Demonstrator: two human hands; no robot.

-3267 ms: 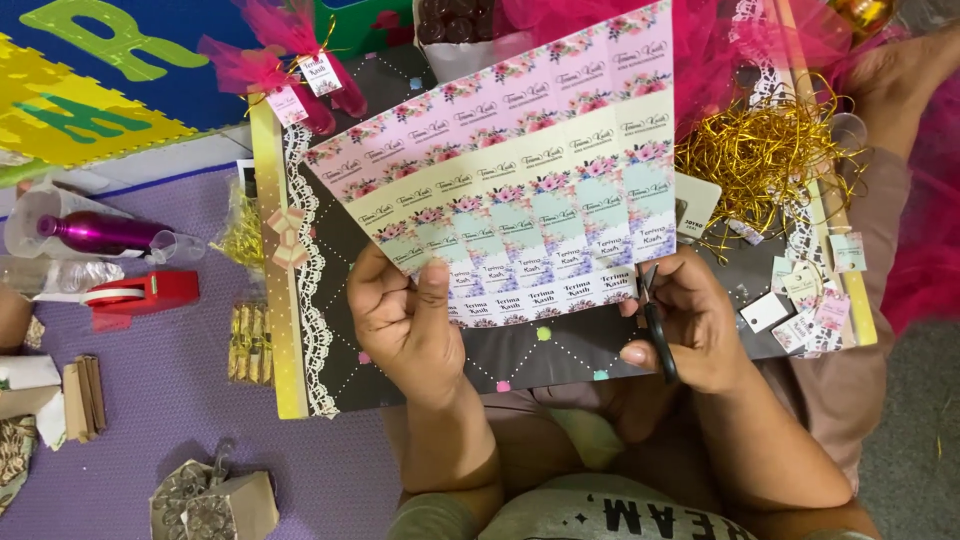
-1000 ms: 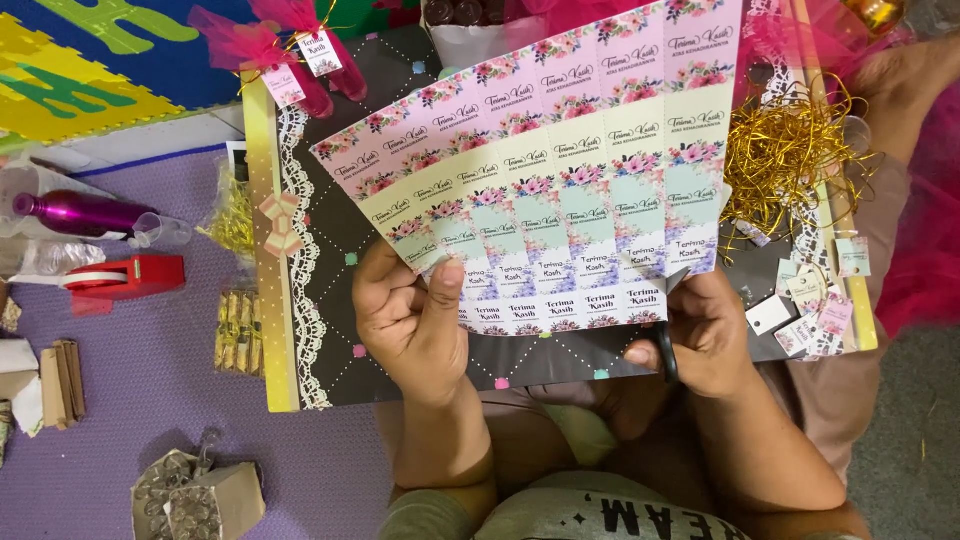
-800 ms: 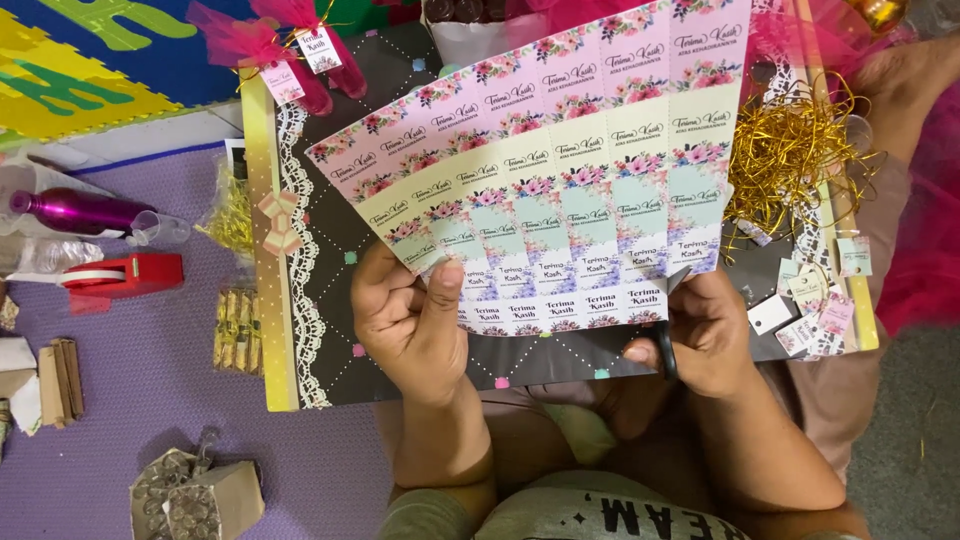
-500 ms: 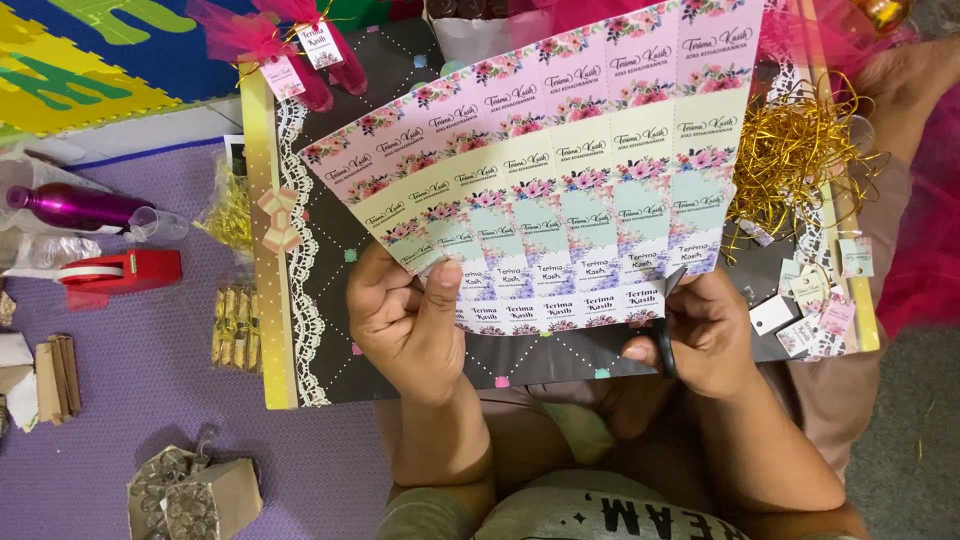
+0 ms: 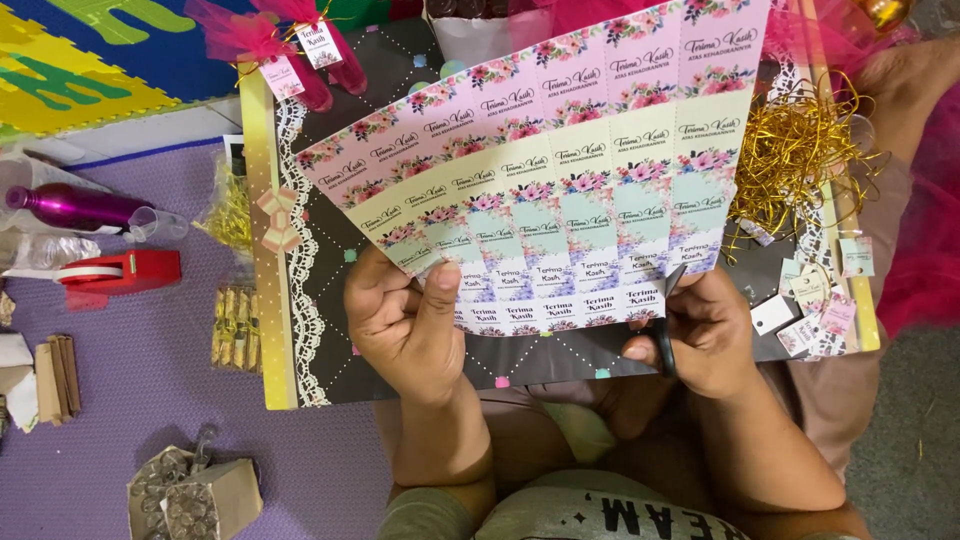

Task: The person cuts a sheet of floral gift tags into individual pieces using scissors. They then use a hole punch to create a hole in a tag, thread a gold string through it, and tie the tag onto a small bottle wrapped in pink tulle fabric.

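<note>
Head view: sheet of floral printed paper labels in pink, yellow, green and white rows [image 5: 560,170] shifted up and right since earlier frames. Left hand [image 5: 405,320] fingers pinching sheet's lower left edge. Right hand [image 5: 700,335] closed around black-handled scissors [image 5: 668,325] at lower right edge. Beneath, dark lace-trimmed board [image 5: 330,300]; red tape dispenser [image 5: 120,272] left on purple mat [image 5: 130,400].

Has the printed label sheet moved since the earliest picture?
Yes. The label sheet has slid up and right over the dark box lid, now passing its far edge.
</note>
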